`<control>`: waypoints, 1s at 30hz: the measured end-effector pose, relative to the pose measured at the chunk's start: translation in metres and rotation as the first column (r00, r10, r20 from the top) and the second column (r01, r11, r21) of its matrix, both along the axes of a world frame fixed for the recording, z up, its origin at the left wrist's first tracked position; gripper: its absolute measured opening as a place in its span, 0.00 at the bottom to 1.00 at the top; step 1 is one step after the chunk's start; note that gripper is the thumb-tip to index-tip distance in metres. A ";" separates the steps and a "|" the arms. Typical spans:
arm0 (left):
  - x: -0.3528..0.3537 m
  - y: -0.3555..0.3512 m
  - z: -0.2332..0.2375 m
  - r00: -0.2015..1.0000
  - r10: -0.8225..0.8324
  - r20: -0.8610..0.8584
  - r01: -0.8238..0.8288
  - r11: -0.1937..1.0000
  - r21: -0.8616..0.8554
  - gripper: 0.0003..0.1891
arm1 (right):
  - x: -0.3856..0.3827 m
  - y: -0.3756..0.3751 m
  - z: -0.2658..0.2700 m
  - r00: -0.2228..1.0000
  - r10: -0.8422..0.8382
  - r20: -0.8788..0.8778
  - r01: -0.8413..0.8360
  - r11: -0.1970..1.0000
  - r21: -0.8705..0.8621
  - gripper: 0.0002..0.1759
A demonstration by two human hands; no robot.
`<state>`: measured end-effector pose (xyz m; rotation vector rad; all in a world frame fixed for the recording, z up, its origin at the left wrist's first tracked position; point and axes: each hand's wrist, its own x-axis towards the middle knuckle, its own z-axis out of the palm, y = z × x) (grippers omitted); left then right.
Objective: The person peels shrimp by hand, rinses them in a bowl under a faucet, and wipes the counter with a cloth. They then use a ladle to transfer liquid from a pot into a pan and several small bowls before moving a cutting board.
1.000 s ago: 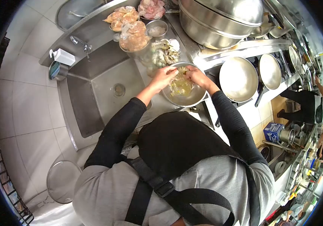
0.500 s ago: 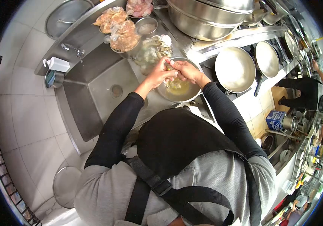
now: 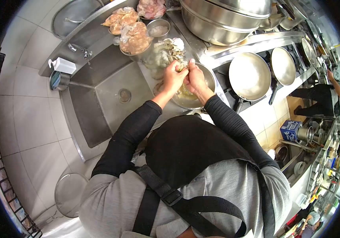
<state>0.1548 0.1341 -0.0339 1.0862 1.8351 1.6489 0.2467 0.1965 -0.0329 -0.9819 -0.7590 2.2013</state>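
Over a round metal bowl (image 3: pixel 210 75), my left hand (image 3: pixel 174 80) and my right hand (image 3: pixel 197 81) meet at the fingertips. Both have their fingers curled and closed on something small that the fingers mostly hide. Yellowish liquid (image 3: pixel 186 96) with pieces in it shows in the bowl below them. Just behind my left hand, a pile of greyish shellfish or similar food (image 3: pixel 160 57) lies on the metal counter, partly in clear plastic.
A steel sink (image 3: pixel 110 99) lies left, with a tap (image 3: pixel 83 51). Bagged meat (image 3: pixel 134 37) and a small bowl (image 3: pixel 158 28) stand behind. Right are two pans (image 3: pixel 249 76) (image 3: pixel 283 66) on the stove and a large steamer pot (image 3: pixel 221 22). A person (image 3: pixel 324 95) stands far right.
My hands have changed their grip: the fingers are more curled and the right thumb now points up. The whole view has shifted slightly.
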 end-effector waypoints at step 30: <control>-0.031 0.008 0.023 0.593 -0.433 -0.678 0.469 0.871 -0.145 0.06 | 0.056 0.030 0.007 0.738 0.388 0.552 -0.631 0.686 0.362 0.20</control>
